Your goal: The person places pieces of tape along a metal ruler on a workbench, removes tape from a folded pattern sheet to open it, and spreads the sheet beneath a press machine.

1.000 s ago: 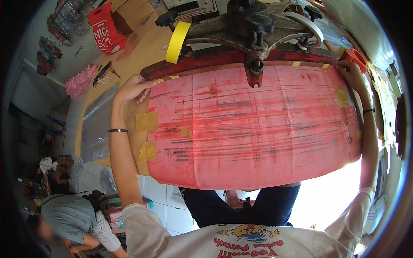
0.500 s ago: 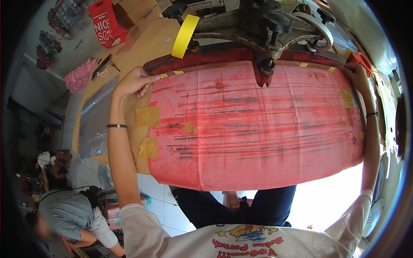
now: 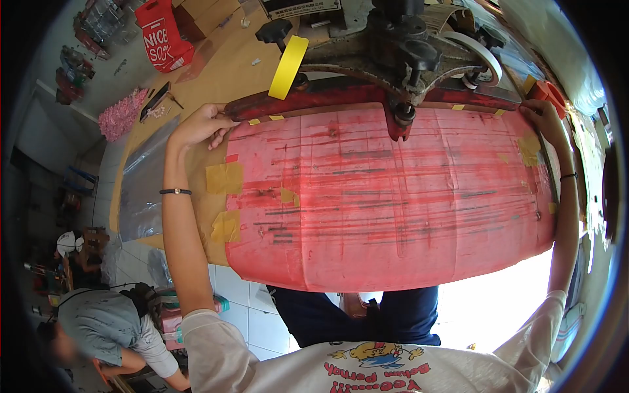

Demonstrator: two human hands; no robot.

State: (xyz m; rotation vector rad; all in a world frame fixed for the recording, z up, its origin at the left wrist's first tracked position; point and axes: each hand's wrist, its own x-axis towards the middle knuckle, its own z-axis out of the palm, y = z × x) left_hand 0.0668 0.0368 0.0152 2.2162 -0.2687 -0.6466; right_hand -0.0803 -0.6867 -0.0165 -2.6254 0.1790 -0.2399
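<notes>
A long red-stained bar runs across the top of a creased pink sheet. Under the bar's front edge is a thin brown strip with small bits of yellow tape. My left hand is closed at the bar's left end, thumb stretched along it and fingers curled beneath. At the opposite end, my right hand pinches with bent fingers; part of its grip is hidden. Red and dark streaks cover the sheet, and yellow tape sticks to its left edge. A metal bracket with black knobs joins the bar.
Yellow tape roll and white tape roll hang on the bracket. Clear plastic sheets lie on the tan table at left. A red bag stands farther back. Another person bends over at lower left.
The bar, its bracket and the taped strip have shifted slightly down toward my body. Both hands stay at the bar's ends. The pink sheet has stayed in place.
</notes>
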